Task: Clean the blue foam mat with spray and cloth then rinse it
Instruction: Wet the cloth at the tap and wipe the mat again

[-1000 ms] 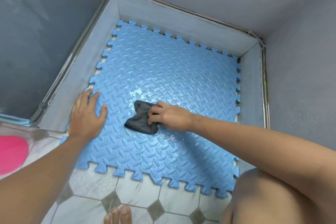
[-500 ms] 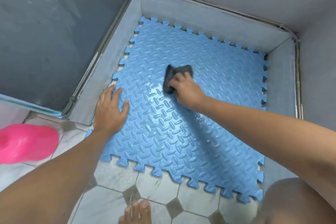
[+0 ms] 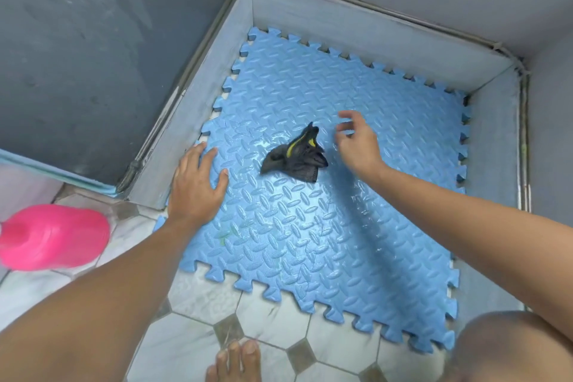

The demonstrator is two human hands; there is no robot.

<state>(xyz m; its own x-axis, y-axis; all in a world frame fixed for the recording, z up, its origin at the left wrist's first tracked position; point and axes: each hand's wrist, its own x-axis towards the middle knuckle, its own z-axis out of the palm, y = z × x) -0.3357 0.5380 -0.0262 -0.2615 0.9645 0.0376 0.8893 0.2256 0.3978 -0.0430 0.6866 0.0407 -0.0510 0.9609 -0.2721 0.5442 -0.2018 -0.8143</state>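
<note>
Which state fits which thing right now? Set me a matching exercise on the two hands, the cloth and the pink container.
Things:
1. left hand
2. right hand
3. dark cloth
4. pink container

States:
a. off the blue foam mat, to its left
b. crumpled on the wet mat, nobody holding it
c. pressed flat on the mat near its left edge
d. just right of the cloth, fingers loose, holding nothing

Pairs: 1-c, 2-d, 3-b, 4-a
</note>
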